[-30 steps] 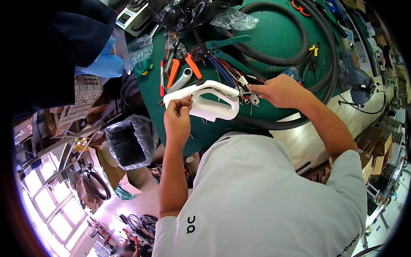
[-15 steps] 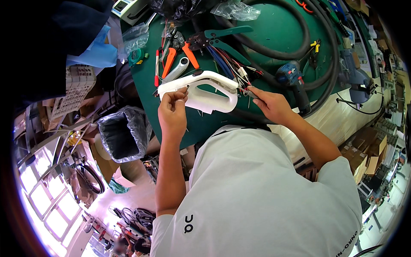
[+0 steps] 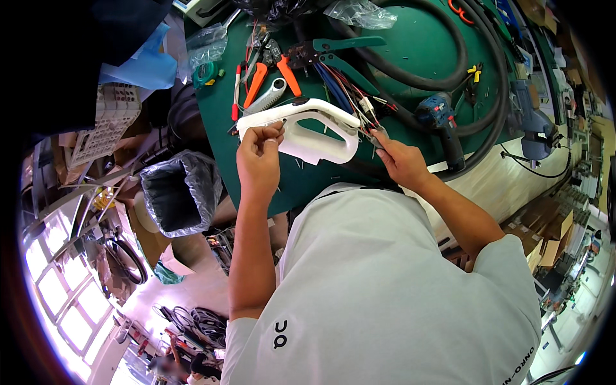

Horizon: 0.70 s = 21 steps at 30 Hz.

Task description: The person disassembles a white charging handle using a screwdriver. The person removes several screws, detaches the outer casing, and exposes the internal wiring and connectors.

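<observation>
White handle housing (image 3: 300,140) over the near edge of the green worktop (image 3: 221,99), grip loop to the right. Left hand (image 3: 260,151) at its near left end, thumb and fingertips drawn nearly together; cannot tell if they pinch the shell or some small part. Right hand (image 3: 403,157) just off the right end, fingers closed on a small grey piece (image 3: 377,139). Risks, as judged: housing could tip or slide if the left fingertips are its main hold; any small part pinched there could drop to the floor, the worktop edge being so near. Loose wires (image 3: 366,114) crowd the right end and could snag or be tugged out of place by the right hand. Farther off, crimping tool (image 3: 307,54) and power drill (image 3: 436,112) lie among cable (image 3: 459,54); a pull on it might shift them. Hard to make out: the housing's underside, the left palm, the grey piece's full shape, where the wires end. Black bag (image 3: 273,9) cut off at the far edge.
</observation>
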{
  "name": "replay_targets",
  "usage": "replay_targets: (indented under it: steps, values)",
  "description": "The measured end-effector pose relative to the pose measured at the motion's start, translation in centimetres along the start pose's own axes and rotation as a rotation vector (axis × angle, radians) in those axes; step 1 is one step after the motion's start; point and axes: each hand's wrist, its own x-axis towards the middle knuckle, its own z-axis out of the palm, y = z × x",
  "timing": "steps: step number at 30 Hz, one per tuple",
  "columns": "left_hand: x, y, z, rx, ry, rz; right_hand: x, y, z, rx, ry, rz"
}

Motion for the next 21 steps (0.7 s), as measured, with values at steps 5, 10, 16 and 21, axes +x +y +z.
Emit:
replay_targets:
  steps: [5,10,16,21]
  values:
    - [0.0,-0.1,-0.1,-0.018,-0.003,0.003,0.3,-0.2,-0.6,-0.032,-0.048,-0.042]
    - [0.1,-0.2,-0.1,-0.013,-0.014,0.009,3.1,-1.6,-2.2,-0.044,-0.115,-0.022]
    - [0.4,-0.8,-0.2,-0.003,0.0,0.047,5.2,-1.0,-3.0,-0.066,-0.176,-0.065]
    - [0.5,-0.8,-0.4,0.033,-0.009,0.05,5.8,-1.6,-4.0,-0.104,-0.292,-0.006]
